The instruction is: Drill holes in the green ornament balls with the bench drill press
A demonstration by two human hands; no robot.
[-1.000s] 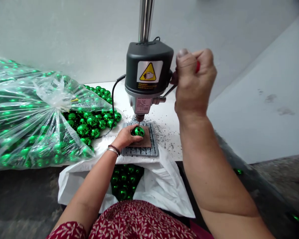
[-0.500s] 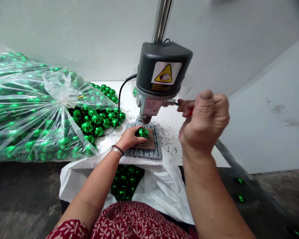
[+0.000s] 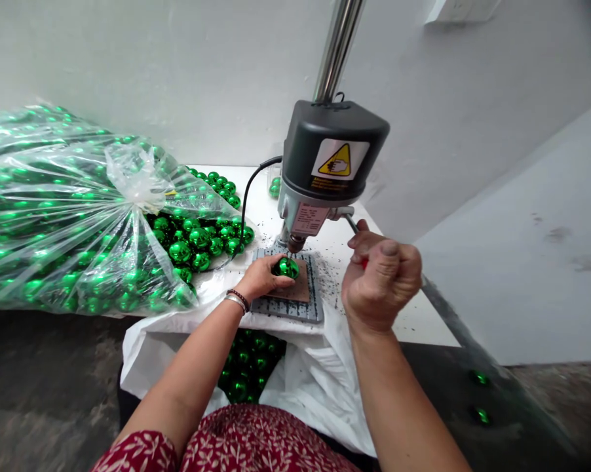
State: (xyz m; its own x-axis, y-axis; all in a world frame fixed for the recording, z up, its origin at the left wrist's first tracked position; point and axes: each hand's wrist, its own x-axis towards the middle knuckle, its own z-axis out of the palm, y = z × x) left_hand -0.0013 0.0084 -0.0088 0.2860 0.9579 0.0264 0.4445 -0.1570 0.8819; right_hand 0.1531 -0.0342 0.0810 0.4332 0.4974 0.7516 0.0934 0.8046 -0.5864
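A shiny green ball ornament [image 3: 289, 268] rests on a brown board [image 3: 301, 290] over the slotted grey base [image 3: 316, 308] of a small drill press [image 3: 332, 154]. My left hand [image 3: 263, 278] is closed round the ball's left side, thumb in front and fingers behind. Directly above the ball is the drill chuck [image 3: 296, 244], its bit at the top of the ball. My right hand [image 3: 382, 278] is wrapped round the feed lever [image 3: 352, 223] on the press's right side; a bit of its red grip shows between the fingers.
A clear plastic bag [image 3: 69, 223] full of green balls lies at left, with loose balls [image 3: 200, 238] beside it. Dark shavings litter the white table [image 3: 423, 321]. A white sack [image 3: 320, 373] holding more balls hangs at the front edge. Two balls [image 3: 481, 415] lie on the floor at right.
My right hand has pulled the lever downward, and the chuck sits lower, closer to the ball. My left hand still holds the ball on the board. The whole view has shifted slightly.
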